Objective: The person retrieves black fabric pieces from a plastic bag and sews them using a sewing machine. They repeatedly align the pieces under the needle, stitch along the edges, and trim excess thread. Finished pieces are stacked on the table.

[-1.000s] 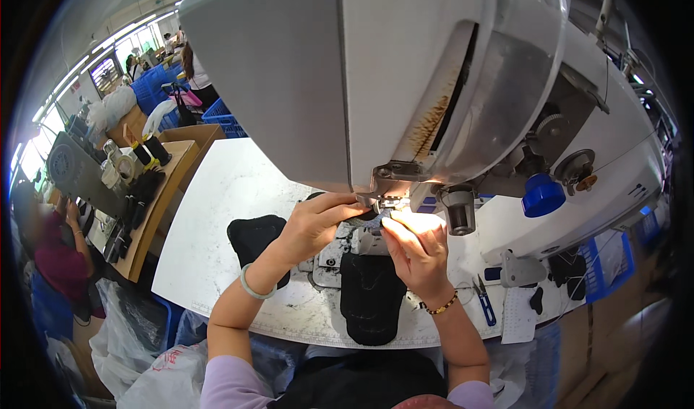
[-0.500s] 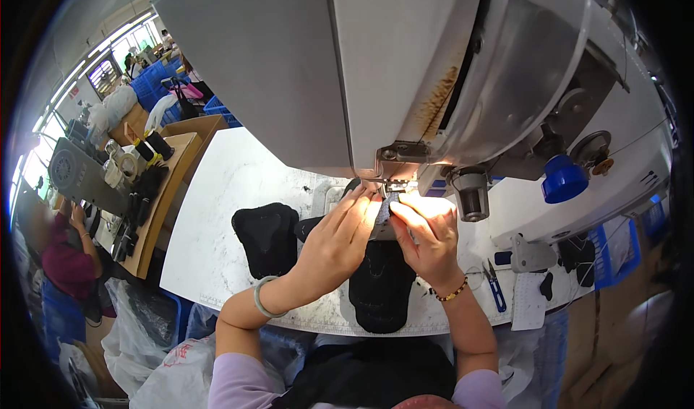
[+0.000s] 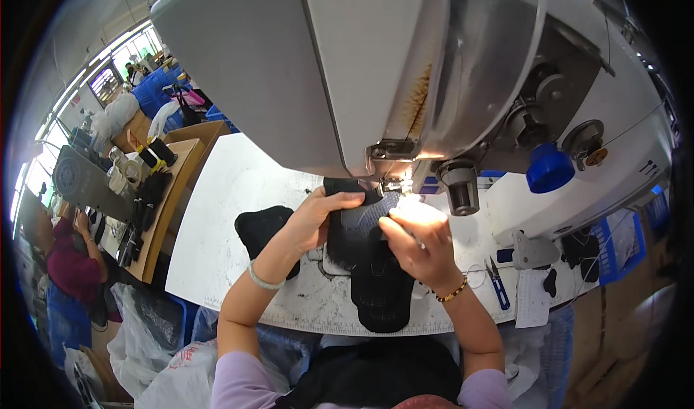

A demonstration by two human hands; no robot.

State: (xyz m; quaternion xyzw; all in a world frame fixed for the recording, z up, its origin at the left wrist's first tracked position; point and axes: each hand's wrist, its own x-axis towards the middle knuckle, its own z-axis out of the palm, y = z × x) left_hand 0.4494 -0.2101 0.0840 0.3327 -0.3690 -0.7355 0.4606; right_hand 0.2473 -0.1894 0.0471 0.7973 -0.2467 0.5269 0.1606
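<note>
Far left, a person in a maroon top (image 3: 69,264) sits at a neighbouring wooden bench (image 3: 170,192) crowded with dark spools. On the white worktable (image 3: 231,214) a loose black fabric piece (image 3: 264,228) lies flat, just beside the working wrist. The left hand (image 3: 318,217) is clamped on the upper edge of the black mesh-and-fabric shoe upper (image 3: 372,264), thumb over the top, fingers curled beneath. The upper's long axis runs from the table's near edge straight away from the person; its far end points up under the needle area of the big grey-white sewing machine (image 3: 376,69), and its rounded tail hangs toward the lap. The right hand (image 3: 419,246) is closed on the piece's right side, fingertips pinching beside the lit needle. By my read, the seam is mid-run: the head end sits under the foot, most of the length still waits. Right again, blue-handled thread snips (image 3: 497,285) rest on the table.
</note>
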